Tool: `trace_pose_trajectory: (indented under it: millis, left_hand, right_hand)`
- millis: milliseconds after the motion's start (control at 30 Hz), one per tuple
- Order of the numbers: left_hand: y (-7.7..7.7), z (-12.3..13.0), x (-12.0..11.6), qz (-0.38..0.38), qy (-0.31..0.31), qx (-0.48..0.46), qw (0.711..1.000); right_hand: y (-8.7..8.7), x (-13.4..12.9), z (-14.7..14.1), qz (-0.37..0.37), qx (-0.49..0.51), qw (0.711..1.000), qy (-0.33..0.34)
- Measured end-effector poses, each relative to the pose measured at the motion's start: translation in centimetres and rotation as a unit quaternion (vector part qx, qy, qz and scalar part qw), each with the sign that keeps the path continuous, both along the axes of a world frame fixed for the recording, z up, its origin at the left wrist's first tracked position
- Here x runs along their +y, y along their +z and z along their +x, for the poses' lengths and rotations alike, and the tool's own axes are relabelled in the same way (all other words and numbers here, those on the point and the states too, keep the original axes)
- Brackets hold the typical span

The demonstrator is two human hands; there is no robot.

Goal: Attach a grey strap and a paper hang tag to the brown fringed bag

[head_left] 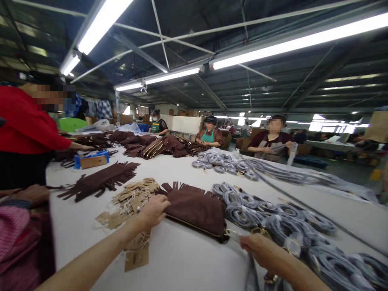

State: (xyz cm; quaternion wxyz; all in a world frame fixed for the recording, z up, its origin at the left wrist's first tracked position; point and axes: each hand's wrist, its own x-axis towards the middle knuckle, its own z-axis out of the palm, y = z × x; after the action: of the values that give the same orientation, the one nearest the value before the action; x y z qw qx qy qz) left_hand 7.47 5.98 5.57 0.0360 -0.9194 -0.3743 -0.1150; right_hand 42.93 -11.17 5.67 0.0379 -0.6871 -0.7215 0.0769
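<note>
On a long white-covered bench (182, 262), the person's left hand (151, 212) lay curled at the edge of a dark brown suede fringed bag (197, 212); whether it gripped the bag could not be told. The right hand (260, 250) was closed around a grey strap (251, 275) that hung down just beyond the bag's lower corner, where a gold-coloured zip ran along the edge. The bag lay flat between a scatter of kraft hang tags (130, 202) on the left and coiled grey straps (273, 218) on the right. Farther along, more brown fringed bags (151, 145) lay heaped, and a co-worker in a red top (27, 121) stood at the bench's left side.
</note>
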Motion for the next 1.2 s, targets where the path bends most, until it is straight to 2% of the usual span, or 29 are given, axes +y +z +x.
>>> trace_pose_trajectory:
  millis: [67,133,233,300,333,433,567,633,700,867,1000,1100,1200]
  left_hand:
    - [-1.0,2.7,-1.0,-0.009,-0.076,-0.009,0.997]
    - [-2.2,5.3,-1.4,-0.025,-0.107,-0.006,0.994]
    - [-3.1,7.6,-0.4,-0.055,-0.099,0.002,0.994]
    - [-2.8,8.1,0.8,-0.072,-0.091,-0.003,0.993]
    - [-2.4,8.2,1.3,-0.081,-0.086,-0.007,0.993]
    - [-0.6,8.3,2.3,-0.099,-0.074,-0.029,0.992]
    - [1.2,8.7,1.7,-0.119,-0.082,-0.064,0.988]
    - [1.4,8.9,1.1,-0.133,-0.089,-0.074,0.984]
    - [1.3,8.8,0.7,-0.153,-0.099,-0.080,0.980]
    - [0.7,8.4,1.4,-0.200,-0.125,-0.084,0.968]
    - [1.3,8.5,1.5,-0.212,-0.133,-0.061,0.966]
    - [2.5,8.9,-0.7,-0.166,-0.136,-0.064,0.975]
    - [2.7,9.9,-4.3,-0.082,-0.206,-0.064,0.973]
  right_hand:
    - [1.1,-0.2,-0.9,-0.031,0.064,0.997,0.009]
    - [2.5,-1.0,-2.0,-0.087,0.154,0.984,-0.009]
    - [5.0,-2.9,-3.4,-0.198,0.334,0.921,-0.039]
    - [6.7,-4.0,-3.8,-0.238,0.405,0.882,-0.034]
    - [7.4,-4.3,-3.9,-0.241,0.422,0.874,-0.025]
    - [8.2,-4.0,-4.4,-0.222,0.419,0.880,-0.011]
    - [6.6,-1.4,-6.2,-0.142,0.316,0.938,0.002]
    - [5.3,0.0,-7.0,-0.080,0.240,0.967,0.001]
    - [4.0,1.2,-7.1,-0.052,0.186,0.981,-0.012]
    - [1.0,2.6,-6.0,-0.124,0.183,0.975,-0.024]
    - [-1.0,2.6,-5.4,-0.095,0.284,0.953,-0.040]
    - [-2.2,2.5,-4.9,-0.062,0.347,0.935,-0.049]
    - [-3.2,2.7,-4.3,-0.023,0.338,0.940,-0.030]
